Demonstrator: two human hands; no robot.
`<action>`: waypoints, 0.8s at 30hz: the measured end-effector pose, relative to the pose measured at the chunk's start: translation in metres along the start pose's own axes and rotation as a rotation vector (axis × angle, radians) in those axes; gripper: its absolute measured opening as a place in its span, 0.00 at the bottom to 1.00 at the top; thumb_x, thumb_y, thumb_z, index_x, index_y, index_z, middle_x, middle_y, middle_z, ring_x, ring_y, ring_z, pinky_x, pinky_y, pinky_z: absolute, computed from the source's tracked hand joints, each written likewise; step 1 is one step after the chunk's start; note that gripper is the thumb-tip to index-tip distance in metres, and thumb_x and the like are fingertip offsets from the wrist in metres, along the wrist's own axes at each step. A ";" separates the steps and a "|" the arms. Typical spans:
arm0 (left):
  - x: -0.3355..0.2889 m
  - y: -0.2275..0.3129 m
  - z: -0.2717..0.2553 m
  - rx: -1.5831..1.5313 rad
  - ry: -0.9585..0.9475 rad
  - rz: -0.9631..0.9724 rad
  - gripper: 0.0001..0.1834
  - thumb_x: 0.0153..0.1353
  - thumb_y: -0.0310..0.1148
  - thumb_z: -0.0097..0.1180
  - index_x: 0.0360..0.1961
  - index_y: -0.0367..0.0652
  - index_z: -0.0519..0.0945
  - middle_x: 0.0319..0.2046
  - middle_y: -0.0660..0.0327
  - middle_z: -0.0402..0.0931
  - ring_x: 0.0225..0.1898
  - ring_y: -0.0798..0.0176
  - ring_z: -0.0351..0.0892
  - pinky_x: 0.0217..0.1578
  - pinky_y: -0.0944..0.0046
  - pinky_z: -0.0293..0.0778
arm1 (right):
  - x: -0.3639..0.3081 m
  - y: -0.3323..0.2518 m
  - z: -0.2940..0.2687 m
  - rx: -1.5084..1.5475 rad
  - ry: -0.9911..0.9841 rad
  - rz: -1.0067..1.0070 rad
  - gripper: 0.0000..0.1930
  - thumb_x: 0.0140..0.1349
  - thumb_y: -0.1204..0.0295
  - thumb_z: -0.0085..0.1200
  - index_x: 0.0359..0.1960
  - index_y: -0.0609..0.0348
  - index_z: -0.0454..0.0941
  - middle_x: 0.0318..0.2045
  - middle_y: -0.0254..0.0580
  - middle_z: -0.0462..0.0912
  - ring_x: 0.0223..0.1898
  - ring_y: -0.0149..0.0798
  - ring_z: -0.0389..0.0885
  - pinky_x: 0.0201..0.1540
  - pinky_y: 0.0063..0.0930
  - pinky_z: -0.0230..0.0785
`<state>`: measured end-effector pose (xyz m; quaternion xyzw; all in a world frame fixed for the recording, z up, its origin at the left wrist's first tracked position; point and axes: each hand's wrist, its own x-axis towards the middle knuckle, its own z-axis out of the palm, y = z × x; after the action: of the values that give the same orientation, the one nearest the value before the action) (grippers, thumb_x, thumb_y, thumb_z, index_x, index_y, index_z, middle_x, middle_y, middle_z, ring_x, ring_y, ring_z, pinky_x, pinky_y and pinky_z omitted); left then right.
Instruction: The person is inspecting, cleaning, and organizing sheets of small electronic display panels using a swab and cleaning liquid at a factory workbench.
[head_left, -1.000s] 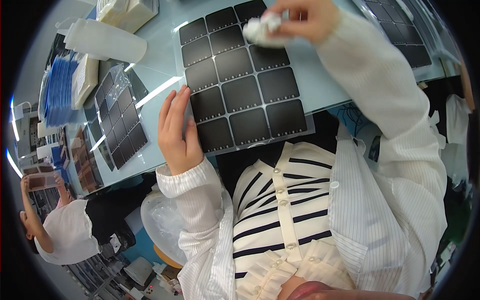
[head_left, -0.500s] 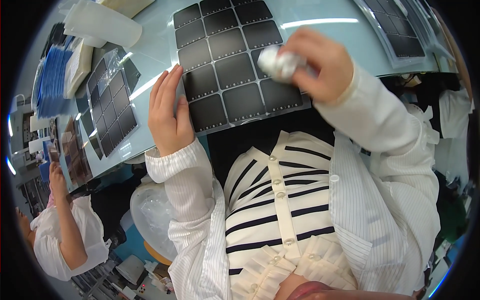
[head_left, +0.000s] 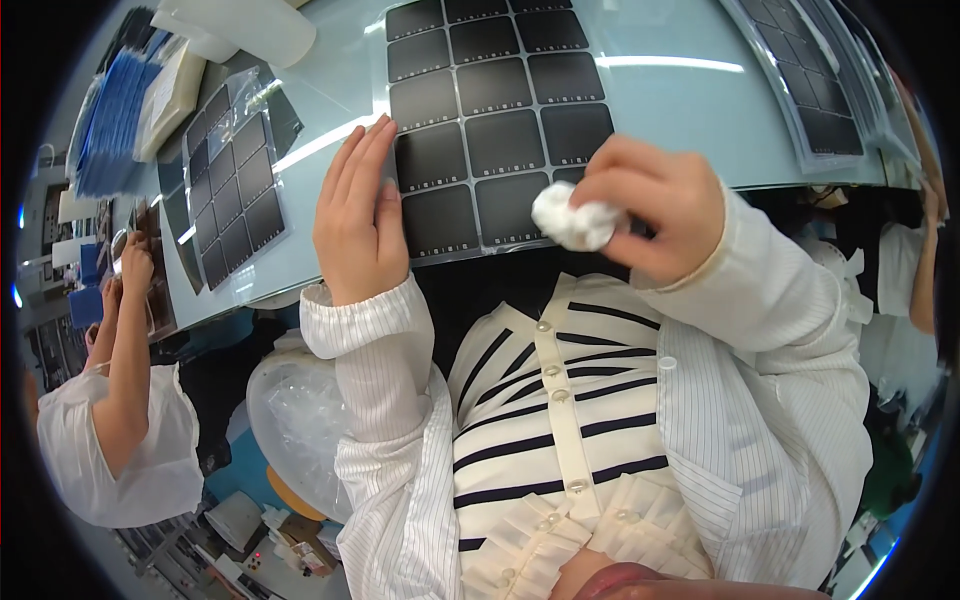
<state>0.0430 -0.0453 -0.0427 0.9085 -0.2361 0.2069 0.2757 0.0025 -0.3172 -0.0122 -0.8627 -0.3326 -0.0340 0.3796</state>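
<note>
A sheet of dark rectangular panels [head_left: 505, 140], set in rows with pale gaps between them, lies on the glossy table in front of me. Along its left edge rests my left hand [head_left: 362, 215], fingers stretched out and lying flat, with nothing in it. My right hand [head_left: 655, 205] pinches a crumpled white wiping cloth [head_left: 575, 216] at the sheet's near right corner. That cloth and hand cover part of the panels there. Whether the cloth presses on the surface or hovers just over it, I cannot tell.
Another panel sheet [head_left: 232, 185] in clear film lies to the left, beside a stack of blue sheets [head_left: 118, 125] and a translucent container [head_left: 245, 28]. More bagged sheets [head_left: 800, 85] are at the right. A co-worker's arm [head_left: 125, 370] shows at the left; a plastic-lined bin [head_left: 300, 420] stands below.
My right hand has brought the cloth nearer to me, from the right column's middle down to the near corner. My left hand stays against the left edge. The view has shifted slightly.
</note>
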 end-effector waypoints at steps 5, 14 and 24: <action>0.003 0.002 -0.001 -0.027 -0.032 0.003 0.26 0.49 0.18 0.42 0.53 0.40 0.73 0.52 0.57 0.73 0.57 0.50 0.68 0.55 0.57 0.64 | 0.005 0.032 -0.025 -0.138 0.295 0.188 0.09 0.45 0.79 0.58 0.32 0.61 0.77 0.26 0.34 0.73 0.19 0.22 0.66 0.19 0.16 0.55; 0.007 0.006 -0.008 0.000 -0.073 0.011 0.27 0.48 0.19 0.43 0.53 0.37 0.72 0.52 0.54 0.72 0.57 0.47 0.67 0.56 0.54 0.63 | 0.023 0.006 -0.013 -0.077 -0.040 -0.055 0.14 0.40 0.78 0.60 0.32 0.58 0.77 0.30 0.40 0.76 0.22 0.39 0.77 0.23 0.25 0.70; 0.010 0.010 -0.013 -0.024 -0.160 -0.081 0.25 0.49 0.19 0.43 0.52 0.33 0.72 0.53 0.51 0.71 0.56 0.44 0.67 0.56 0.51 0.61 | 0.078 0.021 -0.005 -0.143 -0.097 -0.061 0.12 0.48 0.73 0.60 0.34 0.59 0.75 0.31 0.41 0.75 0.22 0.41 0.77 0.23 0.30 0.72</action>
<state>0.0426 -0.0480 -0.0235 0.9276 -0.2230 0.1193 0.2748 0.0766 -0.2883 0.0023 -0.8776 -0.3736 -0.0275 0.2991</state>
